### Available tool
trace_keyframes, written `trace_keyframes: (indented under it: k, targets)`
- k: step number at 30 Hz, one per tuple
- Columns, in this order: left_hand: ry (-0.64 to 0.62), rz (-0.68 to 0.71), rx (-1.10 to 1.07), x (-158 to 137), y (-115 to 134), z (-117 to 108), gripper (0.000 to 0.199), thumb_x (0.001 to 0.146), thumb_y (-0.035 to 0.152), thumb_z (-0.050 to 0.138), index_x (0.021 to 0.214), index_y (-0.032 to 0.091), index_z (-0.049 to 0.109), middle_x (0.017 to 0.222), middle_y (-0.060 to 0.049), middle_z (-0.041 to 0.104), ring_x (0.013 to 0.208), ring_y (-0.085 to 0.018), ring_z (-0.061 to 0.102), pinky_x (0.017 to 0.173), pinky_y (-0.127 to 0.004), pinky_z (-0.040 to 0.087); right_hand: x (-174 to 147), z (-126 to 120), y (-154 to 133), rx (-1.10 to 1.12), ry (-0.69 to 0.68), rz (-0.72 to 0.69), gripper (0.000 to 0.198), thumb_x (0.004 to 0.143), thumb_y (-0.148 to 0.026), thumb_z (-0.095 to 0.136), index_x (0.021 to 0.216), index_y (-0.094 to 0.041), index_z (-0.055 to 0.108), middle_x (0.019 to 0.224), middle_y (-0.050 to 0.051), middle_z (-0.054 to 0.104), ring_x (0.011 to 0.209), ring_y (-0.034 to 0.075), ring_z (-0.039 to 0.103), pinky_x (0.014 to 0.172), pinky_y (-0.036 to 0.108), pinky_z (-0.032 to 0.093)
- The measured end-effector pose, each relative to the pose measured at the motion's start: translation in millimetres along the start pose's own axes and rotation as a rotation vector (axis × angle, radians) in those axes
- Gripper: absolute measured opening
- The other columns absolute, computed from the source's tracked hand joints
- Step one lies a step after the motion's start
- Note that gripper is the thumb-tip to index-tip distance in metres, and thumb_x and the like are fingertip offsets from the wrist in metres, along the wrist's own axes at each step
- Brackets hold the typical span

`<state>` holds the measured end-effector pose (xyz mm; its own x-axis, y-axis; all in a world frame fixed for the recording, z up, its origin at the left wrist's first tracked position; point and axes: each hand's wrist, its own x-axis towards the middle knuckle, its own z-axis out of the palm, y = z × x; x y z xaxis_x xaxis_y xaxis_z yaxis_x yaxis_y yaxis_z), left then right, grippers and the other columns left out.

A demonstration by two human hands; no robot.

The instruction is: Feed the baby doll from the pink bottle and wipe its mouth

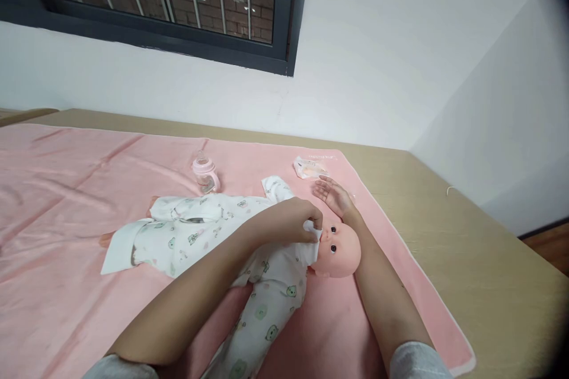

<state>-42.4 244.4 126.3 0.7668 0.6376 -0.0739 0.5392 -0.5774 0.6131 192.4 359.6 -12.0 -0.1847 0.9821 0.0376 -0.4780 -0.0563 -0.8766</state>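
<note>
A baby doll (344, 254) lies on its back, its head to the right, dressed in a white suit (171, 249) printed with small green animals. At the doll's mouth and chin is my left hand (291, 219), its fingers closed on a small white tissue (313, 230). My right hand (331, 194) rests on the far side of the doll's head, palm partly up and fingers stretched out, holding nothing. Just beyond its fingertips lies a clear plastic packet (309, 168). My right forearm passes close by the crown of the doll's head. My left forearm covers part of the doll's body.
A pink blanket (66, 201) is spread over a wooden table (395, 189). Behind the doll's legs stands a baby bottle (205, 174) with a pink top and handle. A white wall (355, 71) and a dark-framed window (284, 12) rise behind the table.
</note>
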Motion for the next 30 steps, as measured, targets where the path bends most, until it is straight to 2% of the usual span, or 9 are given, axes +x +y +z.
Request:
trace_keyframes:
  k: [5, 11, 16, 23, 30]
  targets:
    - [0.022, 0.006, 0.023, -0.9, 1.4, 1.3, 0.01, 0.073, 0.024, 0.056, 0.08, 0.021, 0.064, 0.08, 0.002, 0.065, 0.07, -0.015, 0.058, 0.057, -0.025, 0.039, 0.2, 0.1, 0.2, -0.023, -0.002, -0.001, 0.036, 0.069, -0.031, 0.074, 0.104, -0.024, 0.065, 0.099, 0.003, 0.072, 0.093, 0.019, 0.068, 0.099, 0.041, 0.05]
    - [0.03, -0.016, 0.076, -3.8, 5.7, -5.5, 0.011, 0.074, 0.022, 0.057, 0.081, 0.021, 0.066, 0.083, 0.001, 0.067, 0.073, -0.016, 0.059, 0.058, -0.025, 0.038, 0.7, -1.6, 1.4, -0.042, -0.02, -0.009, 0.036, 0.07, -0.032, 0.074, 0.105, -0.023, 0.065, 0.1, 0.004, 0.073, 0.094, 0.018, 0.068, 0.099, 0.04, 0.05]
    - [0.042, -0.031, 0.091, -3.7, 1.6, -2.7, 0.015, 0.074, 0.023, 0.056, 0.085, 0.023, 0.066, 0.084, 0.001, 0.068, 0.074, -0.018, 0.06, 0.058, -0.026, 0.038, 2.0, -3.3, 2.7, -0.039, -0.023, -0.007, 0.036, 0.071, -0.032, 0.074, 0.104, -0.023, 0.066, 0.101, 0.003, 0.073, 0.091, 0.017, 0.068, 0.096, 0.038, 0.051]
    - [0.059, -0.045, 0.097, -6.3, 5.2, -6.1, 0.014, 0.074, 0.019, 0.054, 0.084, 0.021, 0.065, 0.084, 0.0, 0.067, 0.069, -0.017, 0.061, 0.057, -0.026, 0.038, 2.9, -4.6, 3.4, -0.049, -0.015, 0.003, 0.036, 0.071, -0.03, 0.074, 0.105, -0.023, 0.065, 0.101, 0.004, 0.072, 0.091, 0.017, 0.069, 0.096, 0.038, 0.051]
    - [0.078, -0.036, 0.128, -5.3, 6.4, -4.3, 0.016, 0.071, 0.014, 0.052, 0.081, 0.021, 0.061, 0.074, 0.001, 0.064, 0.063, -0.016, 0.058, 0.052, -0.025, 0.036, 2.3, -4.8, 4.3, -0.049, -0.021, -0.006, 0.036, 0.072, -0.029, 0.074, 0.106, -0.023, 0.066, 0.101, 0.004, 0.072, 0.09, 0.017, 0.068, 0.097, 0.038, 0.05]
